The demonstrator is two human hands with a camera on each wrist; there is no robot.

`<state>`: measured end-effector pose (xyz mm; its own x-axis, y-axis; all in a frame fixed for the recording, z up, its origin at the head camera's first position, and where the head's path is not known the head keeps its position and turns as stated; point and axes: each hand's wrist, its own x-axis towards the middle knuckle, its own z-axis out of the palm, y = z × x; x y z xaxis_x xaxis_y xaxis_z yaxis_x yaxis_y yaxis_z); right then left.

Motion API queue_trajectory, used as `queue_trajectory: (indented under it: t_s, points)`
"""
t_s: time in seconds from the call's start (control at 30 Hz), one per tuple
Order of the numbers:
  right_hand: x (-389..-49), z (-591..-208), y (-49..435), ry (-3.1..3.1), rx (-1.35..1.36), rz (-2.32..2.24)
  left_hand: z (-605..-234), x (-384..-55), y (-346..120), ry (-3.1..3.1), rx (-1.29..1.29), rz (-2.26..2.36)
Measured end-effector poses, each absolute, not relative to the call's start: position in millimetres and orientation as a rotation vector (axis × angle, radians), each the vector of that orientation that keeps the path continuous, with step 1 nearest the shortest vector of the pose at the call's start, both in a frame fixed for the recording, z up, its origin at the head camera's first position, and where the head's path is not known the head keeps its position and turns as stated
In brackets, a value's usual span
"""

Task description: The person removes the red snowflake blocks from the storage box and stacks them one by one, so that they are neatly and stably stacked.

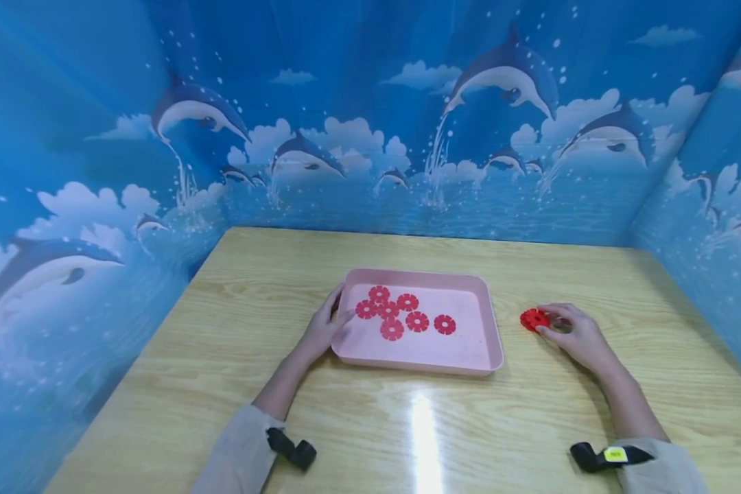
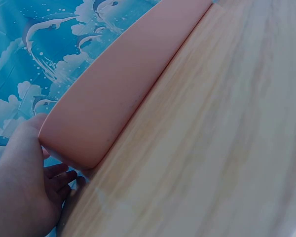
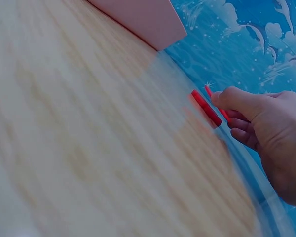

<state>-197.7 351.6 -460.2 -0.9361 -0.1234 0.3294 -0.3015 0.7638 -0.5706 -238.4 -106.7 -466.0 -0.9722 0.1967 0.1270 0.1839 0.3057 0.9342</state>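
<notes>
Right hand (image 1: 583, 339) has one red disc (image 3: 224, 114) pinched in its fingers, right by a thicker red stack (image 3: 205, 107) between the pink tray (image 1: 414, 366) and the surface's (image 1: 272, 274) right edge. Left hand (image 1: 318, 334) grips the tray's left wall; seven discs (image 1: 383, 311) inside. Looks like stacking or unstacking, can't tell which. Next move probably wants a gentle, level pinch.

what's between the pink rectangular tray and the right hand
Head view: red round notched discs at the right hand, then bare wood-grain tabletop up to the tray.
</notes>
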Motion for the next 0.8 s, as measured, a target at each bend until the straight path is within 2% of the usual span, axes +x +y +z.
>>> queue_trajectory:
  t_s: [0.6,0.8]
  points:
    - [-202.1,-463.8,351.2,-2.679,0.393,0.939,-465.5,-238.7,-107.2,2.524,0.376,1.812]
    - [-201.6,-462.5,351.3,-2.684,0.406,0.944,-467.3,-236.6,-108.7,2.539,0.47,1.841]
